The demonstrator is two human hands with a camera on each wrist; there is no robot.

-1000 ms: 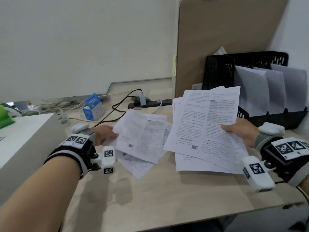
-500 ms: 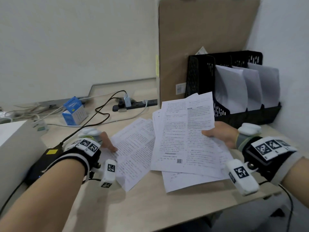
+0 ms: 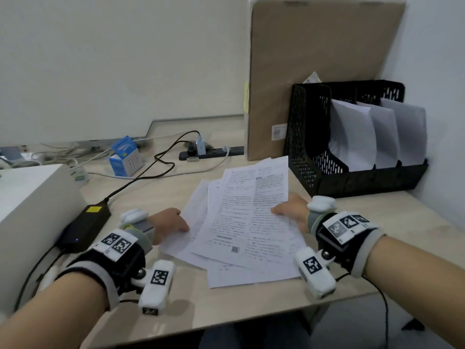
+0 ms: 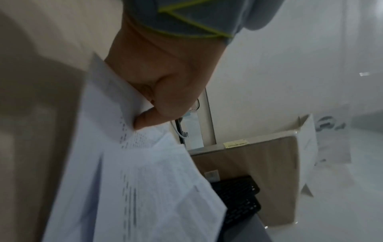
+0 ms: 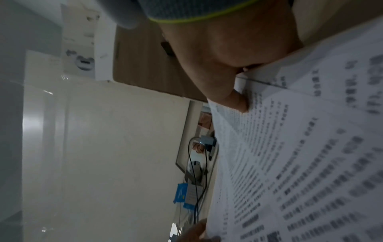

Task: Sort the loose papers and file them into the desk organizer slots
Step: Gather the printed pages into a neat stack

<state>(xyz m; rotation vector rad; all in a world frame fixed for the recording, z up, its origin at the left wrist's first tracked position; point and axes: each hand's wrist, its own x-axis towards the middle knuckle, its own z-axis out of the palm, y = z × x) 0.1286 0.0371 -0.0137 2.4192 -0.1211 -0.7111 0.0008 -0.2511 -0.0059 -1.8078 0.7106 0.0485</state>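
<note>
Several printed sheets (image 3: 241, 220) lie in an overlapping pile on the wooden desk (image 3: 226, 306) in front of me. My left hand (image 3: 168, 224) pinches the pile's left edge, thumb on top of the papers (image 4: 128, 163). My right hand (image 3: 289, 210) grips the right edge of the top sheets (image 5: 300, 155), thumb pressed on the print. The black mesh desk organizer (image 3: 312, 157) stands at the back right, a white sheet (image 3: 352, 137) leaning in each of its three slots.
A tall cardboard panel (image 3: 314, 66) leans on the wall behind the organizer. A power strip (image 3: 211, 153), cables, a small blue box (image 3: 125, 157), a black power adapter (image 3: 88, 225) and a white box (image 3: 32, 210) fill the left side. The desk edge runs close to me.
Both hands have come closer together, sliding the left sheets under the right stack so the two spreads now form one pile lower on the desk.
</note>
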